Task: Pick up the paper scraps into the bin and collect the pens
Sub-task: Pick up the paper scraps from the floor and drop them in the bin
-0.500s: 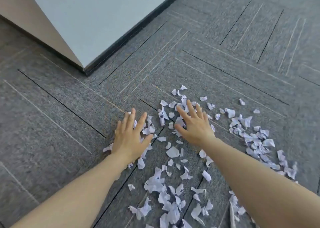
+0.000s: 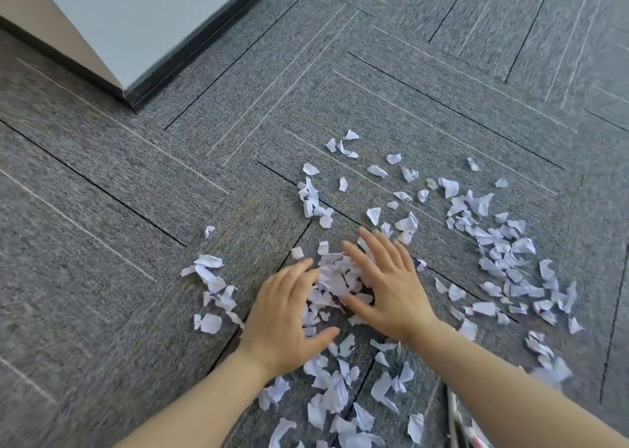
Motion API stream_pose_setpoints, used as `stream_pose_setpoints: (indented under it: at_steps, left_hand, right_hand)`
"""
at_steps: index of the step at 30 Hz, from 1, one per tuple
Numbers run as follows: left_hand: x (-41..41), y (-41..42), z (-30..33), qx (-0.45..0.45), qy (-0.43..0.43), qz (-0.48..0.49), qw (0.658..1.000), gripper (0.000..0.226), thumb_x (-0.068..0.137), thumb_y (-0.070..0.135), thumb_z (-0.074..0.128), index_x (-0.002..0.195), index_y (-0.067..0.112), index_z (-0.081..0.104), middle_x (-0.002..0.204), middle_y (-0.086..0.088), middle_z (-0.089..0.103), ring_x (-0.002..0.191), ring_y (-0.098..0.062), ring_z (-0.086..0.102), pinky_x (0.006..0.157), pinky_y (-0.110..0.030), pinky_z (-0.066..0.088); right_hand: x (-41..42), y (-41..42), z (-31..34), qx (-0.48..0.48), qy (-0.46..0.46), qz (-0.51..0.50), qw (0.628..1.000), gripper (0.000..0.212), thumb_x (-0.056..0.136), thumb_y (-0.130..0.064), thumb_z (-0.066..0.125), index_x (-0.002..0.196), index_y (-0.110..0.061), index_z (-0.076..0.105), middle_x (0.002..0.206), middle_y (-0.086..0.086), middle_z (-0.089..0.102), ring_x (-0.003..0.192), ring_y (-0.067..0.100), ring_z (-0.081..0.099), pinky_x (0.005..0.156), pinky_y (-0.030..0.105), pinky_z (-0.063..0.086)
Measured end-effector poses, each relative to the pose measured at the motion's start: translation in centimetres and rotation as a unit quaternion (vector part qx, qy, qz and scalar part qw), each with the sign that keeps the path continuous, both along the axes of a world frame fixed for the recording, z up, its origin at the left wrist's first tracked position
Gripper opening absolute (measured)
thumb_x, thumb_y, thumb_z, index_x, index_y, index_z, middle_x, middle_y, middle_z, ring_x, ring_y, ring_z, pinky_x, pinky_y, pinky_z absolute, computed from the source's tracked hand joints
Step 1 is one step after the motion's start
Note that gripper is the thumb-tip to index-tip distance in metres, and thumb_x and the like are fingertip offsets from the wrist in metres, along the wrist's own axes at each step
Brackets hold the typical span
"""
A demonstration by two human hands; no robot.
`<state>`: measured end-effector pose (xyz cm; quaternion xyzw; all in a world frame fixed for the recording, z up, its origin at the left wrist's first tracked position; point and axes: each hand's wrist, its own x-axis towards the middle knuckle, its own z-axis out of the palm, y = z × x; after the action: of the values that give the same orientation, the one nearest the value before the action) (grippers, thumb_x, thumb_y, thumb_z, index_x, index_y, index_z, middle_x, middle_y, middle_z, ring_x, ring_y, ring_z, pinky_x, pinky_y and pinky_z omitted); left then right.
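Note:
Many white paper scraps lie strewn over the grey carpet, thickest on the right (image 2: 500, 240) and below my arms. Between my hands sits a small heaped pile of scraps (image 2: 335, 277). My left hand (image 2: 284, 321) lies flat on the floor at the pile's left, fingers spread and curled toward it. On the pile's right is my right hand (image 2: 384, 287), fingers spread, palm down. Neither hand grips anything. A thin pen-like object (image 2: 454, 420) shows at the bottom edge, partly hidden by my right forearm. No bin is in view.
A light wall corner with a dark baseboard (image 2: 136, 97) juts in at the upper left. Grey carpet tiles (image 2: 102, 243) with dark seams fill the view. A small separate group of scraps (image 2: 212, 287) lies left of my left hand.
Both hands have swept inward and toward me, pushing scraps into a heap between them. The view has shifted, so the wall corner sits further up and left.

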<state>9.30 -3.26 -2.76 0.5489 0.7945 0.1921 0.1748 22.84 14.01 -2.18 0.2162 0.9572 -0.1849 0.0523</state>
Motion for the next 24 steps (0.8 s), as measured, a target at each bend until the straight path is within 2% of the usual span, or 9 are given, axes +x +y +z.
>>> stream_pose_setpoints:
  at_steps: [3, 5, 8, 10, 12, 14, 17, 20, 24]
  left_hand:
    - [0.8, 0.1, -0.2, -0.037, 0.064, -0.021, 0.997, 0.086, 0.079, 0.07, 0.046, 0.144, 0.015, 0.03, 0.14, -0.005, 0.043, 0.127, -0.024, 0.041, 0.106, -0.041, 0.036]
    - [0.6, 0.7, -0.5, -0.015, 0.092, -0.017, 0.996, 0.066, 0.085, 0.058, 0.048, 0.133, 0.014, 0.042, 0.121, -0.004, 0.053, 0.109, -0.023, 0.051, 0.091, -0.037, 0.046]
    - [-0.1, 1.6, -0.8, 0.027, 0.115, -0.019, 0.993, 0.031, 0.091, 0.041, 0.048, 0.105, 0.014, 0.056, 0.092, 0.0, 0.055, 0.08, -0.02, 0.051, 0.066, -0.031, 0.045]
    - [-0.6, 2.0, -1.0, 0.034, 0.138, -0.033, 0.989, 0.022, 0.093, 0.034, 0.047, 0.091, 0.015, 0.058, 0.079, 0.0, 0.055, 0.069, -0.019, 0.05, 0.056, -0.031, 0.043]
    - [-1.0, 2.4, -0.6, 0.026, 0.151, -0.044, 0.987, 0.023, 0.093, 0.029, 0.045, 0.08, 0.015, 0.057, 0.067, 0.002, 0.054, 0.058, -0.017, 0.051, 0.048, -0.028, 0.041]
    - [-1.3, 2.7, -0.1, 0.016, 0.138, -0.043, 0.989, 0.026, 0.092, 0.027, 0.042, 0.072, 0.016, 0.054, 0.056, 0.005, 0.051, 0.047, -0.015, 0.049, 0.039, -0.023, 0.036]
    - [-1.3, 2.9, 1.3, -0.001, 0.064, 0.007, 0.998, 0.028, 0.09, 0.027, 0.037, 0.065, 0.017, 0.046, 0.048, 0.009, 0.04, 0.036, -0.012, 0.04, 0.034, -0.017, 0.023]
    - [-0.6, 4.5, 4.0, 0.031, -0.024, 0.09, 0.995, 0.029, 0.092, 0.019, 0.048, 0.064, 0.017, 0.042, 0.044, 0.008, 0.036, 0.036, -0.011, 0.034, 0.034, -0.021, 0.02]
    - [3.1, 10.5, 12.1, 0.108, -0.18, 0.11, 0.972, 0.033, 0.094, 0.023, 0.047, 0.062, 0.013, 0.045, 0.045, -0.002, 0.04, 0.039, -0.01, 0.029, 0.039, -0.024, 0.022]
  right_hand:
    - [-1.6, 0.1, -0.5, 0.042, -0.028, -0.021, 0.999, 0.072, 0.088, -0.071, 0.033, 0.151, -0.041, 0.013, 0.162, -0.003, 0.003, 0.149, 0.023, -0.002, 0.119, 0.049, 0.002]
    - [-2.0, -0.3, -0.7, 0.051, 0.002, 0.019, 0.999, 0.053, 0.094, -0.057, 0.04, 0.14, -0.029, 0.044, 0.155, 0.003, 0.034, 0.142, 0.029, 0.027, 0.114, 0.049, 0.023]
    - [-1.5, -0.8, -1.0, 0.092, 0.082, 0.056, 0.991, 0.021, 0.092, -0.03, 0.058, 0.109, -0.019, 0.059, 0.113, 0.008, 0.061, 0.095, 0.03, 0.057, 0.078, 0.042, 0.048]
    - [-1.1, -0.8, -0.8, 0.086, 0.073, 0.056, 0.992, 0.02, 0.085, -0.019, 0.067, 0.1, -0.016, 0.055, 0.091, 0.005, 0.06, 0.073, 0.027, 0.056, 0.055, 0.036, 0.046]
    - [-0.9, -0.7, -0.5, 0.086, 0.033, 0.069, 0.993, 0.029, 0.076, -0.01, 0.071, 0.095, -0.015, 0.051, 0.077, 0.002, 0.057, 0.058, 0.023, 0.056, 0.04, 0.029, 0.032]
    - [-0.5, -0.8, 0.2, 0.083, -0.029, 0.08, 0.993, 0.03, 0.075, -0.004, 0.069, 0.097, -0.015, 0.051, 0.072, 0.0, 0.056, 0.049, 0.021, 0.055, 0.036, 0.026, 0.025]
    - [0.3, -0.3, 1.8, 0.032, -0.073, 0.032, 0.996, 0.02, 0.092, -0.003, 0.049, 0.109, -0.014, 0.046, 0.083, 0.002, 0.059, 0.052, 0.024, 0.052, 0.038, 0.032, 0.037]
    - [1.6, 1.6, 5.7, -0.022, -0.039, -0.042, 0.998, 0.009, 0.099, -0.012, 0.043, 0.107, -0.015, 0.047, 0.082, 0.003, 0.063, 0.058, 0.025, 0.055, 0.052, 0.042, 0.053]
    - [5.3, 4.9, 14.5, -0.061, 0.04, -0.117, 0.99, 0.017, 0.102, -0.024, 0.041, 0.086, -0.02, 0.04, 0.062, -0.002, 0.051, 0.052, 0.019, 0.048, 0.049, 0.036, 0.044]
